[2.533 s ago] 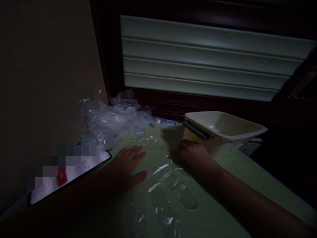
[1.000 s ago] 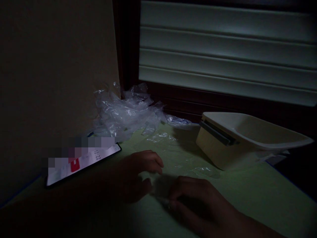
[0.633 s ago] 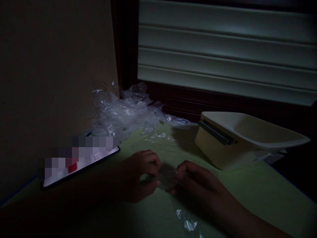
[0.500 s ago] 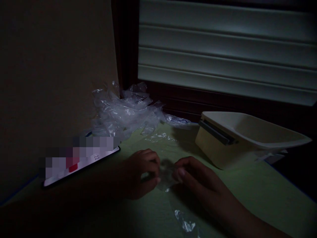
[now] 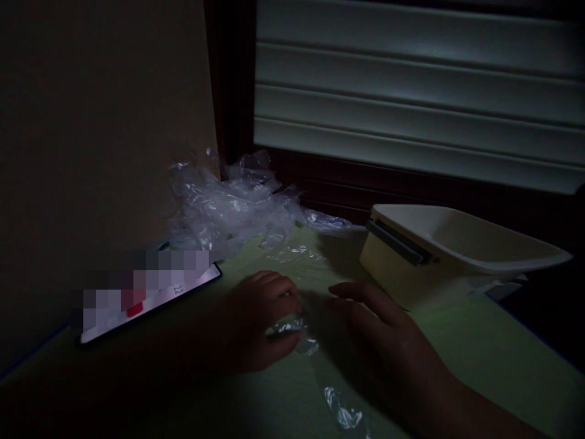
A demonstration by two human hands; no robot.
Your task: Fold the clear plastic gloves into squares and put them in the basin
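In the dim head view, a thin clear plastic bag (image 5: 308,346) lies on the green tabletop between my hands. My left hand (image 5: 265,317) is over its left side, thumb and fingers apart, and some of the crinkled film shows in the gap between them. My right hand (image 5: 386,329) hovers just right of the bag, fingers loosely curved and apart, with nothing visible in them. Another shiny piece of clear plastic (image 5: 345,414) lies nearer to me; whether it joins the first cannot be made out.
A heap of crumpled clear plastic bags (image 5: 228,204) fills the far left corner by the wall. To the right stands a cream plastic bin (image 5: 393,268) with a dark handle or clip. A lit phone (image 5: 196,283) lies at the left. Behind is a slatted shutter (image 5: 411,79).
My fingers have spread from their closer grip around the plastic. The right hand has drawn slightly away from the film, and the left thumb has parted from its fingers.
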